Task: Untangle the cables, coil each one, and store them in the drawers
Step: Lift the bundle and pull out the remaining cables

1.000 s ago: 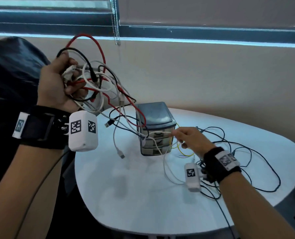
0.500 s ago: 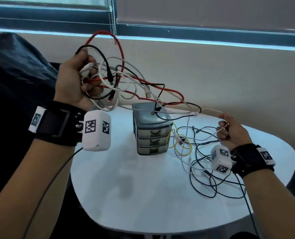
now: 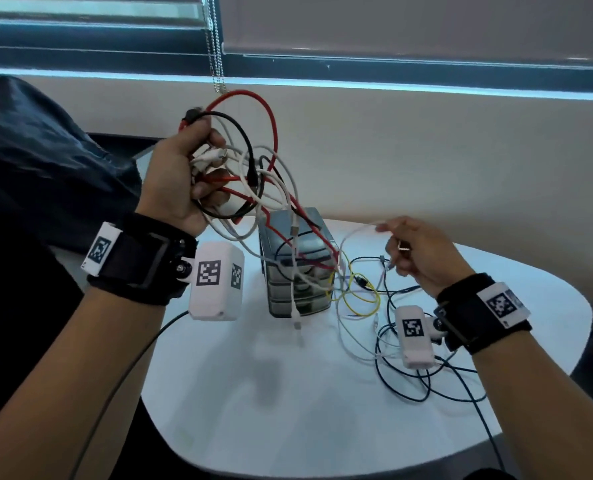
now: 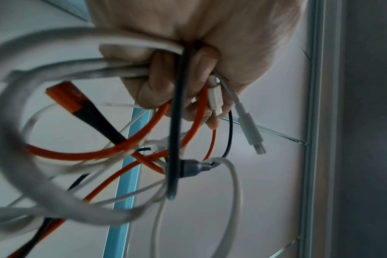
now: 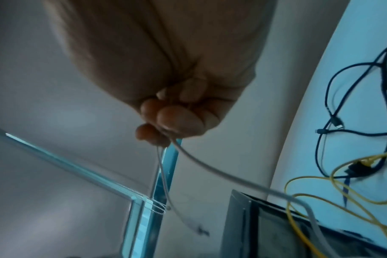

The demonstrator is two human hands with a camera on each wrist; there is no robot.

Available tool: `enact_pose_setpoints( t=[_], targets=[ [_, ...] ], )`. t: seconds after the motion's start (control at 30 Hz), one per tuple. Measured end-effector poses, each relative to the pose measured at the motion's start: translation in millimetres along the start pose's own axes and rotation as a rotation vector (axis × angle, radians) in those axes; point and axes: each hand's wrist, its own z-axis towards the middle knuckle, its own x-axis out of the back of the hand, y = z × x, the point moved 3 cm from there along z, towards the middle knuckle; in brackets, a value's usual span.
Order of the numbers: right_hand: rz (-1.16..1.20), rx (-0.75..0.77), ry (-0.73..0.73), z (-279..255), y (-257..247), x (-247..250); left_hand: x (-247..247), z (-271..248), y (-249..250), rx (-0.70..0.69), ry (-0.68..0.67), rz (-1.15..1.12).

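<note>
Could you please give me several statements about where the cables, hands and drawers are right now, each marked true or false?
1. The left hand grips a bundle of red, black and white cables. True.
2. The right hand is open and holds nothing. False: it pinches a thin white cable.
3. A yellow cable lies on the white table beside the drawer unit. True.
4. The drawer unit's top drawer is pulled fully out. False: no drawer is pulled out.
5. The dark blue cables are raised in the left hand. False: they lie on the table.
</note>
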Motion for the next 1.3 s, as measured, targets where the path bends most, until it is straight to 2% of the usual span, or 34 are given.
enact_pose_setpoints(
  t=[0.1,0.3,0.5,0.57,0.63,0.67,0.77,0.83,0.9,1.0,1.3],
  targets=[
    [0.144,0.017,0.145,6.2,-2.9,10.7,-4.3,1.4,-6.3,0.015,0.000,0.009],
    [0.057,-0.024,0.275,9.6,4.9,50.1,-7.2,2.5,-3.4,0.012,0.001,-0.007],
    [-0.136,-0.167,0.388,13.0,37.3,91.8,-20.1,0.6,10.9,-0.021,0.011,-0.052],
    [-0.426,-0.160,0.436,12.7,49.3,93.7,-25.5,1.3,15.4,-0.032,0.007,-0.069],
    [-0.729,-0.092,0.349,8.2,55.8,70.9,-30.2,3.3,19.6,-0.040,0.014,-0.061],
    [-0.760,-0.056,0.228,4.9,61.5,51.9,-32.8,4.2,21.5,-0.041,0.012,-0.055],
    [-0.627,-0.085,-0.245,-15.9,73.4,-19.0,-40.8,6.4,26.8,-0.042,-0.020,-0.055],
    [-0.574,-0.050,-0.379,-23.4,78.8,-51.3,-43.6,6.1,30.8,-0.051,-0.037,-0.060],
    [-0.444,-0.065,-0.395,-25.3,79.8,-70.0,-44.1,3.4,35.0,-0.062,-0.049,-0.062],
    [-0.311,-0.071,-0.343,-22.7,78.2,-72.8,-35.9,-1.8,44.4,-0.092,-0.005,-0.050],
    [-0.115,-0.074,-0.103,-20.0,80.6,0.0,10.1,-2.8,72.8,-0.173,0.085,-0.081]
  ],
)
